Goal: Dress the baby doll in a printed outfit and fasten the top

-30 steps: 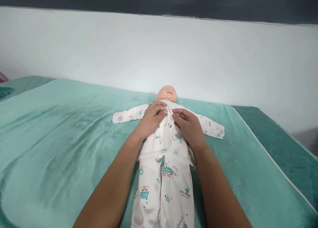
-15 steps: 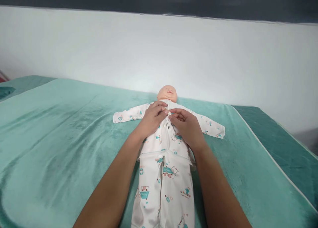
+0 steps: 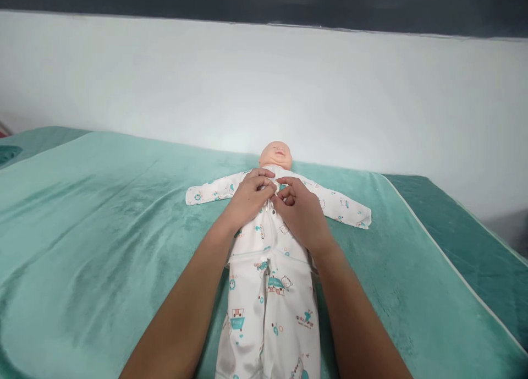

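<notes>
A baby doll (image 3: 275, 154) lies on its back with its head away from me, dressed in a white printed baby shirt (image 3: 252, 241) and matching pants (image 3: 247, 335). Both sleeves stretch out sideways. On the upper chest, my left hand (image 3: 252, 196) pinches the edge of the shirt front. Right beside it, my right hand (image 3: 300, 207) has thumb and fingers closed on the opposite edge of the front opening. The fingertips of both hands nearly meet. A small dark snap shows just below them; the fabric between the fingers is mostly hidden.
A light green plush blanket (image 3: 124, 247) lies under the doll, wrinkled on the left. Darker green bedding (image 3: 466, 241) shows at the right. A white wall (image 3: 206, 82) with a dark band above stands behind the doll's head.
My right hand has shifted slightly left, closer to my left hand, its fingers more curled at the shirt front. My left hand stays at nearly the same spot.
</notes>
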Demonstrator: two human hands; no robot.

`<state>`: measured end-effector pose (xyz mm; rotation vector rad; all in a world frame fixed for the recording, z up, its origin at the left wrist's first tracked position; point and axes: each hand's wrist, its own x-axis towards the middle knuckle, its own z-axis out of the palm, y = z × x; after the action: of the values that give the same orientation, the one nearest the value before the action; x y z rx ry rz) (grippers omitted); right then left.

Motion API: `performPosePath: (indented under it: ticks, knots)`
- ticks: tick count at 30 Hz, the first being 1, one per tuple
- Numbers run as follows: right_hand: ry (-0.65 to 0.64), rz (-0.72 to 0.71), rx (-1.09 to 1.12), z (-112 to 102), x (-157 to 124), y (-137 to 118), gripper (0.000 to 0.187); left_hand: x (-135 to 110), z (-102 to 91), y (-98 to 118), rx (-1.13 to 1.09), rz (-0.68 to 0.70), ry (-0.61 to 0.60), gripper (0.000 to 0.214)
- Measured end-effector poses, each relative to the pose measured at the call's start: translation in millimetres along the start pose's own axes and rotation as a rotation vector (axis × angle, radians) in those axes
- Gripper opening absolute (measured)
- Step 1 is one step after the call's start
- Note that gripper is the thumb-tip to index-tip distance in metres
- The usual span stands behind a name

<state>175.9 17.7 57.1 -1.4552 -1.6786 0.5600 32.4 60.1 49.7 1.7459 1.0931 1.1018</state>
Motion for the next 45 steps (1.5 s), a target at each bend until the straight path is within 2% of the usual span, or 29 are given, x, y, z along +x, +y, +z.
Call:
performPosePath:
  ticks: [7,16,19,22,24,28,31,34,38,41,45]
  knots:
    - [-0.07,0.031,-0.022,-3,-1,-1,0.042,-2,-2.7,0,-0.054,-0.016,-0.007,0.02]
    - [-0.17,0.053,-0.482,-6,-20,-36,0.049,-3,-2.1,0,0.024,0.039,0.035,0.012]
    - [-0.181,0.062,-0.547,-6,-25,-41,0.04,-4,-4.5,0,0.01,0.038,0.027,0.01]
    - [-0.173,0.068,-0.551,-8,-26,-43,0.018,-6,-8.5,2,0.0,0.036,-0.004,0.009]
    - [-0.176,0.074,-0.53,-11,-25,-44,0.006,-7,-11.8,4,0.002,0.024,-0.007,0.01]
    - [-0.194,0.101,-0.453,-18,-20,-38,0.015,-10,-20.6,10,0.017,0.024,0.025,0.013]
    - [-0.249,0.167,-0.293,-25,-15,-29,0.011,-13,-28.8,12,0.034,0.005,-0.096,0.02]
    - [-0.37,0.252,-0.073,-34,-10,-18,0.007,-15,-35.5,14,0.081,-0.002,-0.222,0.022]
    - [-0.495,0.245,0.156,-45,-9,-10,0.005,-15,-39.7,14,0.141,0.029,-0.322,0.019]
    - [-0.521,0.222,0.242,-48,-10,-8,0.003,-15,-40.0,13,0.155,0.05,-0.374,0.017]
    - [-0.501,0.207,0.335,-44,-9,-4,0.016,-14,-39.1,12,0.139,0.05,-0.391,0.014]
